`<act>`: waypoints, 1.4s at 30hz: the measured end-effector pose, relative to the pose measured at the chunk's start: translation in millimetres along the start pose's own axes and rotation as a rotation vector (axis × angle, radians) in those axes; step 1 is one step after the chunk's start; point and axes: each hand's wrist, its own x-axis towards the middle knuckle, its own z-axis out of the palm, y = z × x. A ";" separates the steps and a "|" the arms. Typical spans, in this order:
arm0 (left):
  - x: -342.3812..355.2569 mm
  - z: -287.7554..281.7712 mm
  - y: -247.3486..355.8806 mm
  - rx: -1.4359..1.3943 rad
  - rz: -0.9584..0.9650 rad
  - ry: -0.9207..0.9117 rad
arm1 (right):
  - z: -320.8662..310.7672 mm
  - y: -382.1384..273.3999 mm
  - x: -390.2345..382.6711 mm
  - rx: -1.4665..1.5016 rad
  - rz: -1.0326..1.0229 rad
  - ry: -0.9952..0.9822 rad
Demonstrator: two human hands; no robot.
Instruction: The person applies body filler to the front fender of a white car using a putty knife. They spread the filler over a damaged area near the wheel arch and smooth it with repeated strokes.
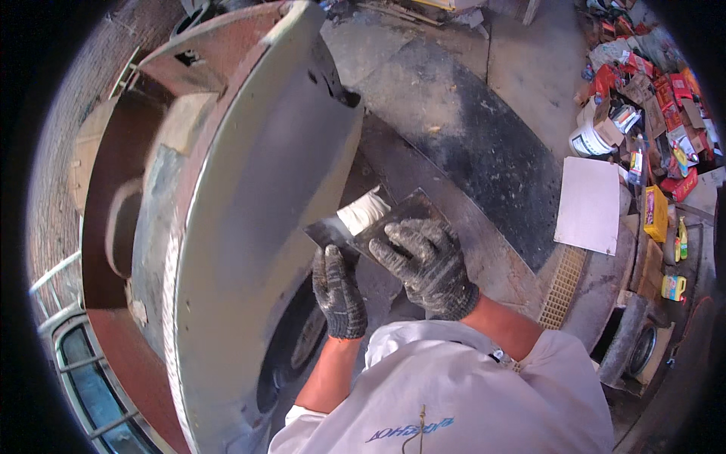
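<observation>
My left hand [338, 295], in a dirty grey knit glove, is closed on a thin dark metal plate [323, 230]. A thick smear of cream putty [364, 212] lies across that plate. My right hand [431, 261], gloved the same way, grips a second flat dark plate, a putty spreader [418, 206], whose edge meets or overlaps the first beside the putty. Just left of both hands stands a large curved vehicle body panel [265, 174], with a grey patch and beige coating around it. Part of a wheel [306, 337] shows under the panel by my left forearm.
A black sheet [484, 151] lies on the floor ahead. To the right are a white board [588, 204], a yellow grating [563, 287], a white bucket [591, 140], and a heap of boxes and bottles [658, 106]. A tyre [631, 340] sits at the lower right.
</observation>
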 end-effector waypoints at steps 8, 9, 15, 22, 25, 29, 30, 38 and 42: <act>80.3 54.8 1.9 0.196 0.028 -0.052 | 50.6 48.4 25.3 0.034 0.189 -0.066; 90.3 61.3 -4.9 0.173 0.039 -0.062 | 56.3 59.0 28.0 0.055 0.190 -0.064; 105.4 72.9 -28.0 0.343 0.202 0.263 | 67.7 102.2 7.6 0.424 0.194 -0.112; 139.3 95.9 -19.6 0.498 0.354 0.227 | 132.4 244.4 -30.7 1.025 1.003 -0.010; 144.9 101.8 -36.5 0.534 0.327 0.187 | 185.2 324.5 -39.3 1.087 1.109 -0.121; 157.0 116.3 -55.1 1.600 0.707 0.176 | 237.4 386.7 -41.5 0.939 1.063 -0.306; 163.6 121.9 -55.5 1.666 0.727 0.181 | 246.7 402.2 -37.4 1.041 1.078 -0.383; 196.9 133.3 -58.4 1.170 0.488 0.323 | 301.7 407.3 0.0 0.596 0.659 -0.404; 220.3 129.9 -44.7 2.438 0.533 0.395 | 320.8 398.7 35.4 0.383 0.363 -0.294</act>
